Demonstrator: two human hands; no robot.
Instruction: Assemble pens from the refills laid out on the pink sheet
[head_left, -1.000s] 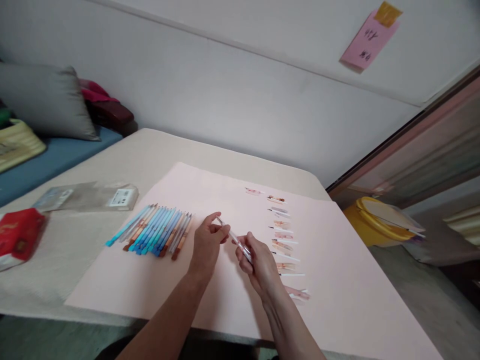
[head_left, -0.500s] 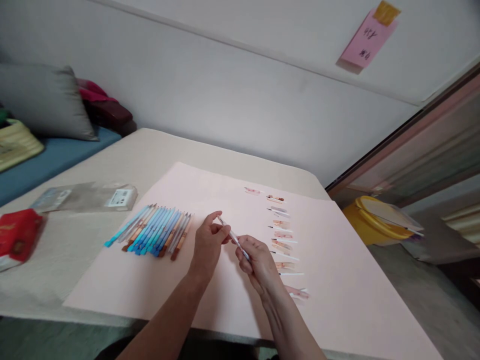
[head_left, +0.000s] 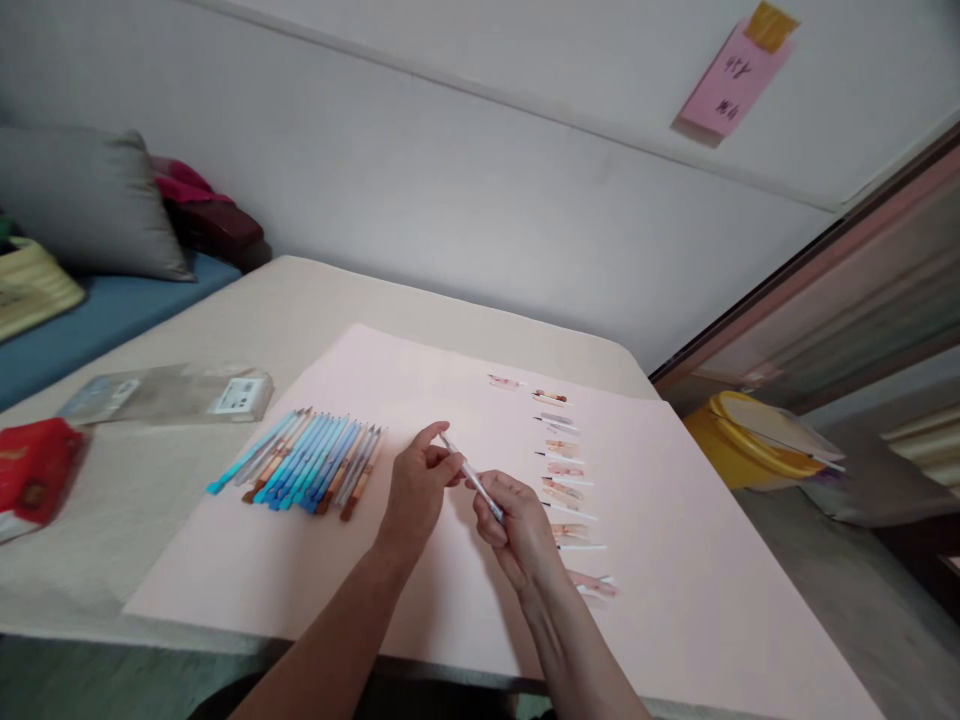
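Note:
A slim, pale pen [head_left: 472, 477] slants between my two hands above the pink sheet [head_left: 420, 375]. My left hand [head_left: 424, 475] pinches its upper part, with the index finger at the far tip. Lower down, my right hand [head_left: 513, 515] has its fingers closed around the other end. To the left of my hands lies a row of pens [head_left: 315, 460] in blue, grey and brown, side by side. On the right, a column of white refills [head_left: 566, 482] with dark tips rests beside small pen parts [head_left: 564, 447] in clear, pinkish and orange tones.
A clear plastic bag [head_left: 176, 393] with a white label and a red packet [head_left: 37, 470] lie at the table's left. A yellow bin [head_left: 742, 440] stands on the floor to the right. The white wall [head_left: 450, 190] rises behind the table, and a grey cushion [head_left: 82, 200] sits far left.
The pen has shifted very slightly to the right in my hands. Both hands keep the same grip, and the rows on the table look the same.

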